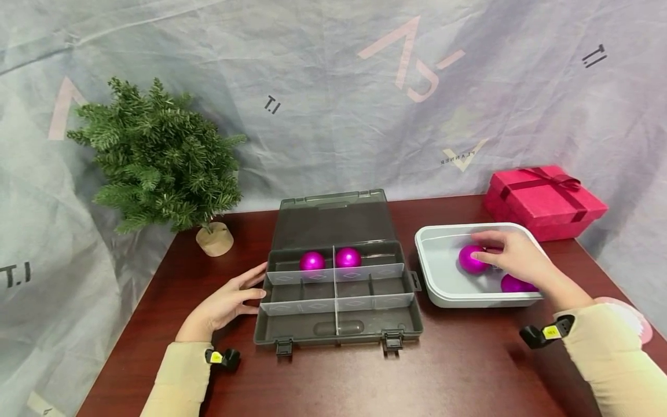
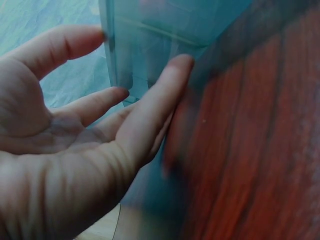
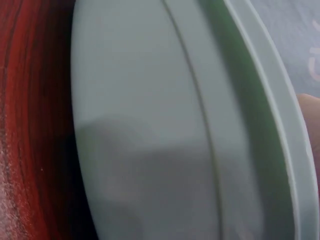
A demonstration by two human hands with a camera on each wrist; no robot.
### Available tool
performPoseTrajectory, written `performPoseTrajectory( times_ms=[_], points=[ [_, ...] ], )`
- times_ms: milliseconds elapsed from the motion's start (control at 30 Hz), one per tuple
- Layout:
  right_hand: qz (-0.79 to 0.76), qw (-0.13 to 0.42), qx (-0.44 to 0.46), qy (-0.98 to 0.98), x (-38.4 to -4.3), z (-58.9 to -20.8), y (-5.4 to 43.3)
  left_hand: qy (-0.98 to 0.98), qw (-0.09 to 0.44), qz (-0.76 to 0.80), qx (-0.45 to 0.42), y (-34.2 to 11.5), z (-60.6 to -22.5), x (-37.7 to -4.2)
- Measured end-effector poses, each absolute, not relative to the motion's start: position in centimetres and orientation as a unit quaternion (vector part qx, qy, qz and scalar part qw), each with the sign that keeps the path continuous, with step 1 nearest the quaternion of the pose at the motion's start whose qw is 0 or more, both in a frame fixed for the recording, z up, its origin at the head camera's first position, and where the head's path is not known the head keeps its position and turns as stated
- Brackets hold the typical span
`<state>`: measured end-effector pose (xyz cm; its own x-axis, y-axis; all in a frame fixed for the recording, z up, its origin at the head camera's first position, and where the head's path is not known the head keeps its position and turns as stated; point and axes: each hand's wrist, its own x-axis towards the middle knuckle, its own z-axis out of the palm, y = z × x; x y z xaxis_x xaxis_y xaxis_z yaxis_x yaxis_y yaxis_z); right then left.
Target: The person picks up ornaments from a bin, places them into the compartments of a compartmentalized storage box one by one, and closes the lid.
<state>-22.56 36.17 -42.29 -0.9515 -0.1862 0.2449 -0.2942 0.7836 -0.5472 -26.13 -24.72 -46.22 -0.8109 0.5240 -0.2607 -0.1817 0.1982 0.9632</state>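
Note:
My right hand (image 1: 523, 260) pinches a shiny purple ball (image 1: 471, 260) between thumb and fingers inside the white plastic tub (image 1: 443, 298). Another purple ball (image 1: 513, 284) lies in the tub under that hand, partly covered by it. In the right wrist view the tub's outer wall (image 3: 145, 90) hides most of the hand. To the left stands a grey see-through compartment box (image 1: 289, 329), its lid tipped back. Two purple balls, one left (image 1: 312, 262) and one right (image 1: 348, 258), sit in its back row. My left hand (image 1: 226, 302), fingers spread, touches the box's left side.
A small artificial fir tree (image 1: 167, 162) on a wooden base stands at the back left. Behind the tub sits a red gift box (image 1: 542, 200) with a ribbon. A pink and white object (image 1: 638, 324) shows partly behind the right sleeve. Grey cloth hangs behind the table.

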Motion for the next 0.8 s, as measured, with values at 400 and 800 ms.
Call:
performPoseTrajectory(
  times_ms=[400,800],
  points=[
    [0.246,0.08,0.151,-0.954,-22.4,-42.9,35.7,0.719,0.283,0.624,0.116,-24.6,-46.1,-26.0],
    [0.292,0.127,0.137,-0.938,-22.3,-41.2,34.7,0.717,0.278,0.628,0.119,-24.4,-46.0,-26.0]
  ],
)
